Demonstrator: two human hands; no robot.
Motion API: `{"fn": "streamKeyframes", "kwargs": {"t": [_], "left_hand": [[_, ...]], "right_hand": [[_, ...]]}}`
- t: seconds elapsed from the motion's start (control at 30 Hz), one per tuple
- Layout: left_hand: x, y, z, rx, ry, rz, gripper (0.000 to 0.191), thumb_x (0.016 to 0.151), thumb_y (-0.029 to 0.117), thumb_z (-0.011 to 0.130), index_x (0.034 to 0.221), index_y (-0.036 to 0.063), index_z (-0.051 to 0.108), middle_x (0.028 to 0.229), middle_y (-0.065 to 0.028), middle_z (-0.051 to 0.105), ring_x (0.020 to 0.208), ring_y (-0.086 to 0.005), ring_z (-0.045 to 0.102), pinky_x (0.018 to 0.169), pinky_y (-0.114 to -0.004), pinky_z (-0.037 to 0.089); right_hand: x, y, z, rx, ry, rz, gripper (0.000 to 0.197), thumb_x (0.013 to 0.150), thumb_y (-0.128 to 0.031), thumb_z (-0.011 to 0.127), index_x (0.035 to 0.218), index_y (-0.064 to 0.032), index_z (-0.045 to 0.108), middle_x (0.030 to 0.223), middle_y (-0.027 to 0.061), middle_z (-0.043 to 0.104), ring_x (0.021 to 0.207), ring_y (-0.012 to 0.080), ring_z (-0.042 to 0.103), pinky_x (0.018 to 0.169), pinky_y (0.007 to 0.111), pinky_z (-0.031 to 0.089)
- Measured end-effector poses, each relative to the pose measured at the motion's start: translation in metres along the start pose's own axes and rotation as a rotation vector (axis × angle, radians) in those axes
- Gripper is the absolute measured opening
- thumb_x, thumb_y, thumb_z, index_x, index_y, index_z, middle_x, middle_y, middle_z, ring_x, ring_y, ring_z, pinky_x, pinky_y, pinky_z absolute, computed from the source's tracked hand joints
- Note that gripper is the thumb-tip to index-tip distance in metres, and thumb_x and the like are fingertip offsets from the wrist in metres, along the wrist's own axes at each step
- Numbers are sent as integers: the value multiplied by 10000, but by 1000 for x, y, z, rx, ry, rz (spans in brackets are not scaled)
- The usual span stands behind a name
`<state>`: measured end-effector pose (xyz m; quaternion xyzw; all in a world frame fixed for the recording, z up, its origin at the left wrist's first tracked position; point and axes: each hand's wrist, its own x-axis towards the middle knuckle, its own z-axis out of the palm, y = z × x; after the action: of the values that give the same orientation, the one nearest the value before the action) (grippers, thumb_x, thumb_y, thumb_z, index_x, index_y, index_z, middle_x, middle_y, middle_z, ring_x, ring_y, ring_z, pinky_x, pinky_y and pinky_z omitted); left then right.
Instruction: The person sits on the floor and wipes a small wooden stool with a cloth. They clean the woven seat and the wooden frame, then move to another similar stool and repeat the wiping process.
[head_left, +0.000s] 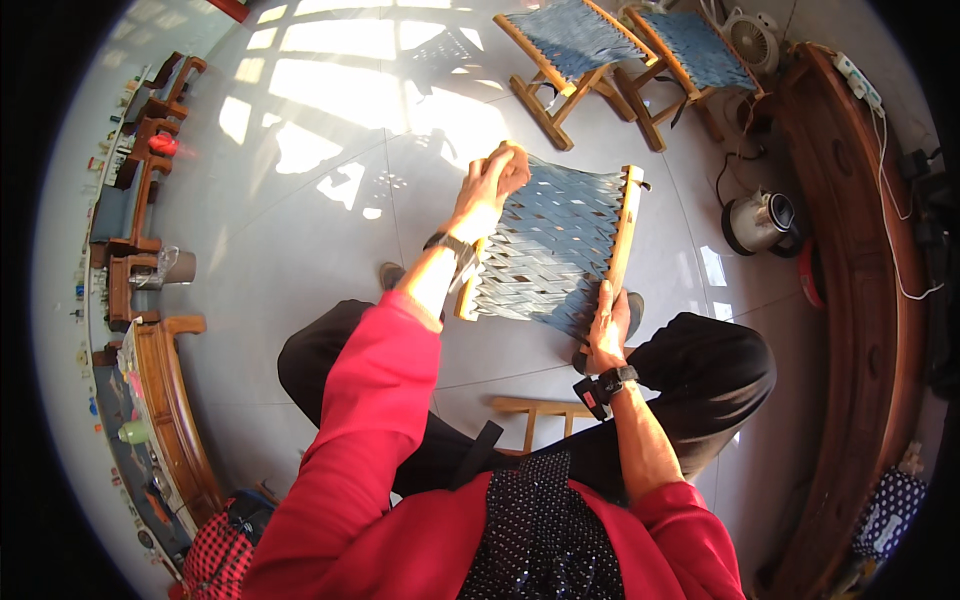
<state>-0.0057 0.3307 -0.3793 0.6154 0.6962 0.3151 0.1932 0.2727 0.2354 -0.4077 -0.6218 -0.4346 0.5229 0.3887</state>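
A wooden-framed stool seat woven from blue-grey straps (559, 240) is held up between my knees. My left hand (499, 180) is closed over the far end of its left wooden rail, and what else may be under the fingers is hidden. Near the close end of the right wooden rail (624, 229), my right hand (609, 322) grips the wood, thumb on top. Sunlight falls on the left part of the weave. Both wrists wear dark bands.
Two stools with woven blue seats (574, 41) (694, 49) stand at the far right. An electric kettle (761, 221) sits on the floor near a long wooden cabinet (847, 262). A light wooden frame (540, 407) lies close to my lap. Wooden furniture (169, 390) lines the left.
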Motion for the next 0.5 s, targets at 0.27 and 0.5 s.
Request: {"fn": "streamKeyframes", "kwargs": {"t": [0.27, 0.5], "left_hand": [[-176, 41, -17, 288, 11, 30, 704, 799, -99, 523, 1437, 199, 509, 1476, -184, 371, 1240, -432, 451, 1054, -485, 441], [-254, 80, -45, 128, -147, -142, 717, 762, -116, 593, 1412, 167, 489, 1336, -182, 464, 1171, -429, 512, 981, -472, 484]], "right_hand": [[3, -2, -4, -114, -19, 111, 594, 1007, -564, 461, 1146, 2, 577, 833, 111, 611, 738, 225, 572, 682, 405, 488], [8, 9, -3, -119, -34, 5, 586, 1010, -549, 465, 1093, 25, 553, 856, 150, 626, 783, 269, 586, 751, 418, 481]]}}
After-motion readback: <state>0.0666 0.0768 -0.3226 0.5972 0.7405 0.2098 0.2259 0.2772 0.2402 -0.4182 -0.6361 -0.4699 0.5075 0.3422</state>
